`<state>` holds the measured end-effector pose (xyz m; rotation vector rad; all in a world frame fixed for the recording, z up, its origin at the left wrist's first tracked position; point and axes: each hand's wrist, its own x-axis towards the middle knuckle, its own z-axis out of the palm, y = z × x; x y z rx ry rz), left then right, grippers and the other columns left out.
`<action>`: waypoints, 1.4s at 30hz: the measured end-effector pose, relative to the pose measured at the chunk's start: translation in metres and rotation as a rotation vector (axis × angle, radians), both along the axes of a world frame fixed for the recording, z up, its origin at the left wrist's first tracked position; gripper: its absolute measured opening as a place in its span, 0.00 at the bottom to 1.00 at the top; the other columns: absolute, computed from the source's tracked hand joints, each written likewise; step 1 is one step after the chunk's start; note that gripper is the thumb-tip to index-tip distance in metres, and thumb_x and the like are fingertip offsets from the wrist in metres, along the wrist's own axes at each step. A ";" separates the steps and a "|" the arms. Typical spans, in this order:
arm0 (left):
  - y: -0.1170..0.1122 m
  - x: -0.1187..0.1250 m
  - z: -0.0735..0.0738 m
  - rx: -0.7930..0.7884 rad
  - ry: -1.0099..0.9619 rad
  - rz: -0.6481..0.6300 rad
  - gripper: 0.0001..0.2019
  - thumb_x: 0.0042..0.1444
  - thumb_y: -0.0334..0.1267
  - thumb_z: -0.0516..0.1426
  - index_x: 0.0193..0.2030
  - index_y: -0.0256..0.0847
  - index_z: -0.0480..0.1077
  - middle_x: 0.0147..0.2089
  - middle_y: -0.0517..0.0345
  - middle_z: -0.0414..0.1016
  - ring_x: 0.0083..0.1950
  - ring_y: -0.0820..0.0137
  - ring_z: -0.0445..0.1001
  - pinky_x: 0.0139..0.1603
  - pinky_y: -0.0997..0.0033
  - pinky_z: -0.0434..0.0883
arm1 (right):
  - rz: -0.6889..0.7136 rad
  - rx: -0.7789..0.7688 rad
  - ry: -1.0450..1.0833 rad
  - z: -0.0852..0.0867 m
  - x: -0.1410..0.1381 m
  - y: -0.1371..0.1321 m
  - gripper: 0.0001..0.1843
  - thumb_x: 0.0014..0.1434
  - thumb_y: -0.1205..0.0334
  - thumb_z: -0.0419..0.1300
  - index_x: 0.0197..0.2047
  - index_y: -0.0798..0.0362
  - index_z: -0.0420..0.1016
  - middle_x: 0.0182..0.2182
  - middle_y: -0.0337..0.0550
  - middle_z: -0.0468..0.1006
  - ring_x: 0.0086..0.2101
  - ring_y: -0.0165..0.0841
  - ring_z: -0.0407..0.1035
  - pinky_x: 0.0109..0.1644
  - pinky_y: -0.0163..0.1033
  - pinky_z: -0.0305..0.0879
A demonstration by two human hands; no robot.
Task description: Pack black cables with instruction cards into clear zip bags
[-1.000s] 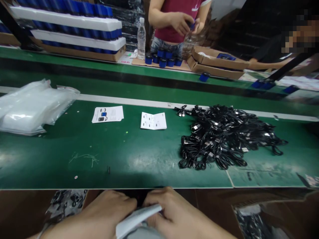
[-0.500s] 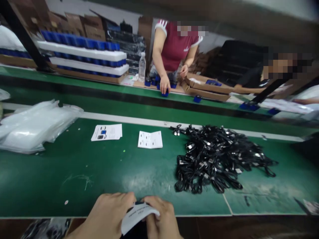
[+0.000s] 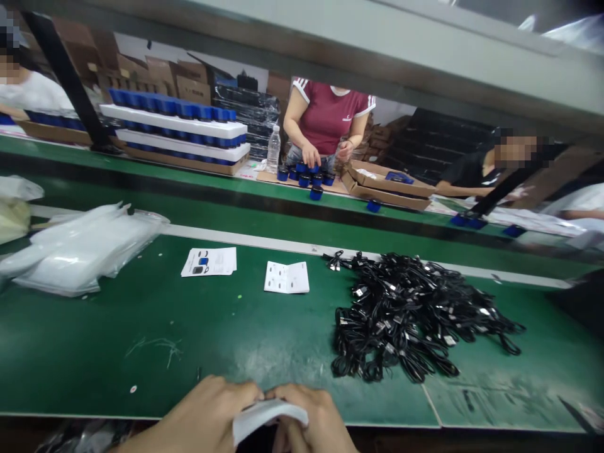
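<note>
Left hand (image 3: 210, 415) and right hand (image 3: 309, 418) pinching a folded white leaflet (image 3: 268, 420) between them

Both grips closing firmly on the paper, leaflet sitting at the near edge of the green workbench (image 3: 141, 371), well apart from the tangled black cable pile (image 3: 396, 321)

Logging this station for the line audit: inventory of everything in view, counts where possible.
workbench: 1, green, across the foreground
plastic bags: a pile, count unclear, translucent white, left end of workbench
printed leaflet: 1, white with product pictures, workbench middle
folded card: 1, white, right of leaflet
cables: many in one heap, black, right of card
blue cylinders: a cluster, count unclear, dark blue, far bench
foam trays: 2, white, loaded with blue items, far bench left
cardboard tray: 1, brown, far bench right
water bottle: 1, clear, far bench
co-worker: 1, red shirt, behind far bench
folded sheet: 1, white, between hands
left hand: 1, gripping sheet, bottom centre
right hand: 1, gripping sheet, bottom centre
</note>
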<state>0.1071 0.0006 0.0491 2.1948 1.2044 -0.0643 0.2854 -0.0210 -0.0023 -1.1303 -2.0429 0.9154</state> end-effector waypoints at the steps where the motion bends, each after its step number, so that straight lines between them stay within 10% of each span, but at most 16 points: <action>1: 0.002 0.005 -0.002 0.039 0.005 0.026 0.13 0.53 0.27 0.47 0.30 0.44 0.70 0.27 0.60 0.75 0.30 0.67 0.73 0.29 0.75 0.62 | -0.049 0.016 0.011 -0.002 -0.002 0.001 0.12 0.54 0.68 0.46 0.32 0.54 0.71 0.18 0.40 0.75 0.19 0.30 0.70 0.29 0.31 0.66; 7: 0.014 0.014 -0.018 0.134 -0.037 0.082 0.15 0.51 0.20 0.43 0.32 0.42 0.66 0.29 0.58 0.75 0.30 0.67 0.74 0.30 0.73 0.60 | -0.211 -0.028 -0.016 0.010 -0.002 0.013 0.15 0.62 0.68 0.42 0.28 0.53 0.66 0.17 0.38 0.71 0.17 0.29 0.68 0.27 0.32 0.63; 15: 0.021 0.009 0.005 0.098 -0.119 0.152 0.14 0.54 0.23 0.43 0.34 0.41 0.67 0.31 0.58 0.74 0.32 0.67 0.73 0.34 0.72 0.64 | -0.277 -0.093 0.079 0.018 -0.005 0.017 0.16 0.63 0.64 0.43 0.25 0.52 0.62 0.16 0.35 0.66 0.15 0.27 0.65 0.25 0.31 0.62; 19: 0.021 -0.016 0.011 -0.296 -0.454 0.179 0.26 0.54 0.44 0.57 0.60 0.51 0.59 0.57 0.55 0.68 0.55 0.61 0.67 0.52 0.65 0.65 | -0.010 -0.424 0.223 0.023 0.007 0.022 0.15 0.63 0.62 0.46 0.26 0.54 0.65 0.17 0.34 0.68 0.18 0.26 0.69 0.24 0.29 0.64; 24: 0.024 -0.017 0.002 -0.708 -0.862 0.299 0.25 0.59 0.53 0.49 0.57 0.41 0.65 0.41 0.53 0.77 0.42 0.64 0.75 0.46 0.65 0.70 | -0.011 -0.558 0.406 0.022 0.015 0.026 0.04 0.56 0.66 0.57 0.35 0.55 0.71 0.26 0.36 0.72 0.21 0.25 0.69 0.25 0.29 0.67; 26: 0.029 -0.007 -0.003 -0.712 -0.916 0.367 0.22 0.60 0.50 0.49 0.53 0.38 0.68 0.39 0.53 0.78 0.40 0.66 0.75 0.46 0.65 0.70 | 0.004 -0.642 0.515 0.020 0.015 0.027 0.17 0.51 0.65 0.63 0.46 0.52 0.69 0.33 0.38 0.75 0.25 0.26 0.70 0.26 0.30 0.68; 32: 0.042 0.014 -0.014 -0.368 -0.844 0.527 0.13 0.58 0.42 0.53 0.40 0.36 0.73 0.34 0.56 0.75 0.35 0.67 0.75 0.41 0.67 0.72 | 0.059 -0.776 0.902 0.019 0.022 0.026 0.40 0.44 0.57 0.71 0.57 0.52 0.59 0.45 0.47 0.73 0.40 0.33 0.71 0.44 0.39 0.67; 36: 0.043 0.026 -0.015 0.012 -0.805 0.598 0.12 0.57 0.43 0.54 0.29 0.38 0.73 0.33 0.60 0.67 0.34 0.70 0.70 0.34 0.74 0.68 | -0.278 -0.733 0.861 0.025 0.023 0.039 0.34 0.49 0.52 0.67 0.54 0.58 0.62 0.35 0.46 0.76 0.32 0.30 0.72 0.37 0.36 0.68; 42: 0.069 0.034 -0.010 -0.041 -0.843 0.589 0.26 0.51 0.41 0.60 0.57 0.46 0.63 0.50 0.55 0.68 0.52 0.62 0.69 0.53 0.64 0.67 | -0.360 -0.444 0.296 0.050 0.046 0.117 0.14 0.53 0.66 0.60 0.44 0.59 0.71 0.32 0.42 0.78 0.29 0.28 0.71 0.31 0.32 0.66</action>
